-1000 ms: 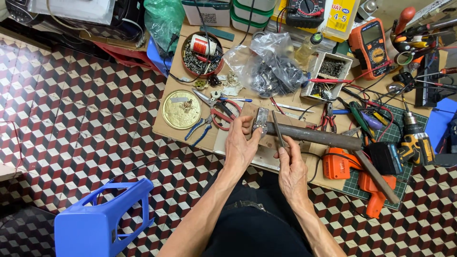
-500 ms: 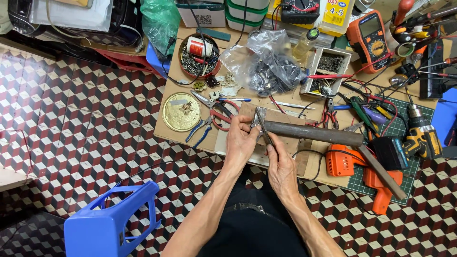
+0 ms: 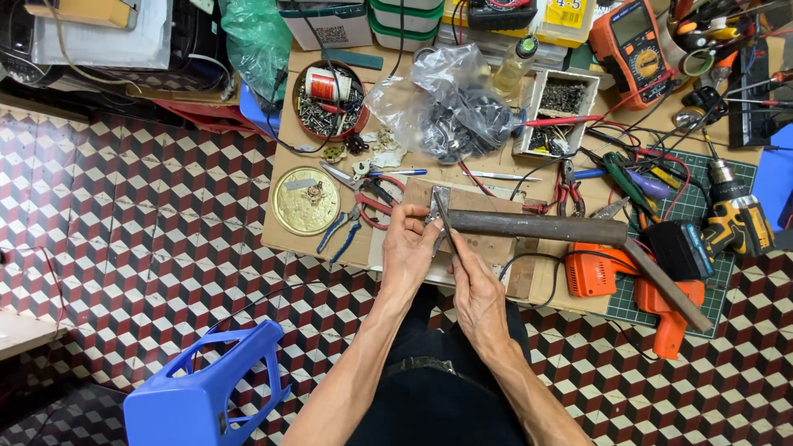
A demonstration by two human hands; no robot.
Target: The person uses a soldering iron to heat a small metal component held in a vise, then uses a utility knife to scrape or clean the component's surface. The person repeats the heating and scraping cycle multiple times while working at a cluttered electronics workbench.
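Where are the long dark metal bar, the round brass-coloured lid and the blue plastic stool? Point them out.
long dark metal bar point(image 3: 537, 226), head view, middle of its shaft.
round brass-coloured lid point(image 3: 306, 201), head view, its flat face.
blue plastic stool point(image 3: 202, 398), head view, its seat.

fingers hide much of the small metal piece; blue stool cut off below.

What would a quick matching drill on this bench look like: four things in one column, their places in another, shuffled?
Things:
1. round brass lid
2. orange multimeter
3. blue plastic stool
4. yellow cordless drill

Places:
A. on the tiled floor, lower left
B. far right, on the green cutting mat
C. left end of the bench, beside the pliers
D. top right of the bench

Pairs: 1-C, 2-D, 3-A, 4-B
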